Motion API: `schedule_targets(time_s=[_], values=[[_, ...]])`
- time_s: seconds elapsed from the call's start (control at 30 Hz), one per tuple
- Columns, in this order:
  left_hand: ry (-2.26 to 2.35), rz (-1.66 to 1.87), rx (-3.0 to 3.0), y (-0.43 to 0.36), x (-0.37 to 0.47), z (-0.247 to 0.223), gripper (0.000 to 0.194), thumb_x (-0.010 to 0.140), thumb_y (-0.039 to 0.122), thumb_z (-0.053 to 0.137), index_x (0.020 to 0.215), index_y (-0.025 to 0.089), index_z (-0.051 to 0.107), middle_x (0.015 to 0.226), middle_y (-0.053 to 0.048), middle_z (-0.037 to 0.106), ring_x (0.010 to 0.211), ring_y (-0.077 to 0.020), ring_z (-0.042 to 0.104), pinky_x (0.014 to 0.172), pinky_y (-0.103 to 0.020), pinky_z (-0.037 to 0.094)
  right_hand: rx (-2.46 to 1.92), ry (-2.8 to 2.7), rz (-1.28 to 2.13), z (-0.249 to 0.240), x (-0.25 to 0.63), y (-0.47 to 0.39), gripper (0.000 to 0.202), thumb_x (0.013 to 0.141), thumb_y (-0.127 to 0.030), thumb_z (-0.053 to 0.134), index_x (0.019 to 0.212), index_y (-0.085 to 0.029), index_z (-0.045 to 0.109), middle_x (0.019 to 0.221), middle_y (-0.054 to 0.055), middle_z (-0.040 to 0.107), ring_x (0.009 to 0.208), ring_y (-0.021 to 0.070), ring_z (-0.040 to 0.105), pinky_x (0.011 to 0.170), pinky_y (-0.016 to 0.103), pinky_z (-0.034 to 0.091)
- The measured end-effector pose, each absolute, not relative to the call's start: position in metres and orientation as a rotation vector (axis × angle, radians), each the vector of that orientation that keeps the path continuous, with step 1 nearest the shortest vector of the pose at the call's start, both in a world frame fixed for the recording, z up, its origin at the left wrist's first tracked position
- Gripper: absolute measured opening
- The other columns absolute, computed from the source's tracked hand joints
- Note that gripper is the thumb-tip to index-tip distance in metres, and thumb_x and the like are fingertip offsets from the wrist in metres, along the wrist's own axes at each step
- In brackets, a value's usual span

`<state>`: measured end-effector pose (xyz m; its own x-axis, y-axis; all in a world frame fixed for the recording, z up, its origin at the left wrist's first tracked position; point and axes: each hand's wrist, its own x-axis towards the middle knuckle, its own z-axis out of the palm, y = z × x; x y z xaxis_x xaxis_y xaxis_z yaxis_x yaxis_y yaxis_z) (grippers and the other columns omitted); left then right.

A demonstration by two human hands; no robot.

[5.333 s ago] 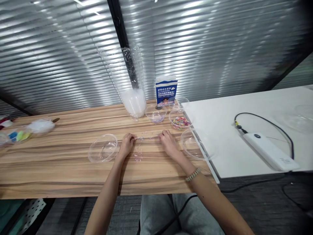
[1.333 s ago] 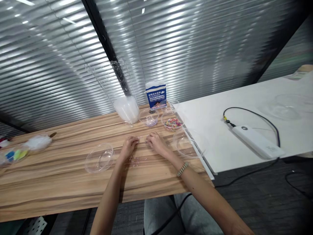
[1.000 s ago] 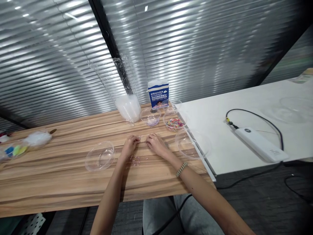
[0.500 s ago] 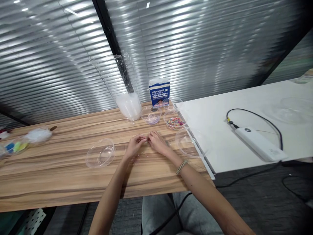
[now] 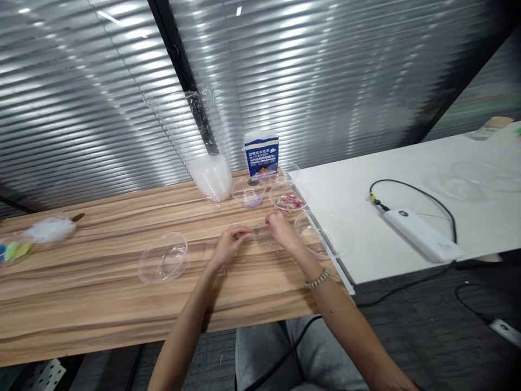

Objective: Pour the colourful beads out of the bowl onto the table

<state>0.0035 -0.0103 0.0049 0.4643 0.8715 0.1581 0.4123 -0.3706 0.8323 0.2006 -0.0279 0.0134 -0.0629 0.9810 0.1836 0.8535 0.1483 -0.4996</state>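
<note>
Ribbed, silvery blinds (image 5: 285, 81) (glare streaks on slats) span twelve o'clock; wood-grain table (image 5: 101, 304) below; white table (image 5: 345, 184), three o'clock; grey floor (image 5: 391, 331), five o'clock.

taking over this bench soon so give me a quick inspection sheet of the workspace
surface: wood-grain table beside a white table; spills, nothing seen
job's things: clear plastic between the hands; bowl of multicoloured bits beyond the right hand
clutter: blue printed packet and bagged white stack at the back; clear tub on the left
grippers: bare left hand and right hand, each pinching the plastic
cables: black cable looped at the white device; lap cable over the legs
surroundings: slatted blinds behind
</note>
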Motion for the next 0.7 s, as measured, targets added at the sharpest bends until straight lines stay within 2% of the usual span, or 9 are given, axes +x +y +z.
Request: schedule_targets(time_s=[0.13, 0.23, 0.43, 0.7], values=[[1.298, 0.597, 2.017, -0.003, -0.032, 0.008, 0.024, 0.074, 0.038, 0.064, 0.077, 0.015, 0.072, 0.075, -0.006, 0.071, 0.067, -0.0175, 0.061, 0.062, -0.026, 0.044, -1.709, -1.949, 0.328, 0.018, 0.199, -0.023, 0.032, 0.081, 0.003, 0.041, 0.092, -0.009, 0.068, 0.094, 0.015, 0.068, 0.091, 0.0213, 0.06, 0.081, 0.029, 0.041], [1.292, 0.416, 2.044, -0.003, -0.046, 0.009, 0.023, 0.07, 0.036, 0.068, 0.071, 0.014, 0.071, 0.066, -0.004, 0.067, 0.059, -0.0153, 0.057, 0.056, -0.024, 0.04, -1.617, -1.881, 0.308, 0.022, 0.195, -0.02, 0.032, 0.08, 0.002, 0.042, 0.094, -0.009, 0.069, 0.094, 0.014, 0.069, 0.09, 0.0215, 0.061, 0.082, 0.03, 0.043], [1.236, 0.28, 2.087, -0.009, -0.043, 0.015, 0.021, 0.066, 0.036, 0.071, 0.067, 0.015, 0.07, 0.066, -0.002, 0.065, 0.06, -0.0135, 0.055, 0.056, -0.023, 0.039, -1.456, -1.716, 0.246, 0.023, 0.194, -0.022, 0.029, 0.078, 0.0, 0.046, 0.084, -0.014, 0.071, 0.085, 0.01, 0.069, 0.081, 0.0212, 0.062, 0.076, 0.032, 0.047], [1.147, 0.178, 2.167, -0.012, -0.038, 0.02, 0.014, 0.073, 0.028, 0.062, 0.07, 0.016, 0.069, 0.07, -0.003, 0.066, 0.064, -0.015, 0.057, 0.058, -0.023, 0.039, -1.367, -1.528, 0.164, 0.028, 0.195, -0.022, 0.025, 0.081, -0.007, 0.045, 0.085, -0.015, 0.068, 0.082, 0.008, 0.068, 0.075, 0.0195, 0.061, 0.071, 0.031, 0.047]])
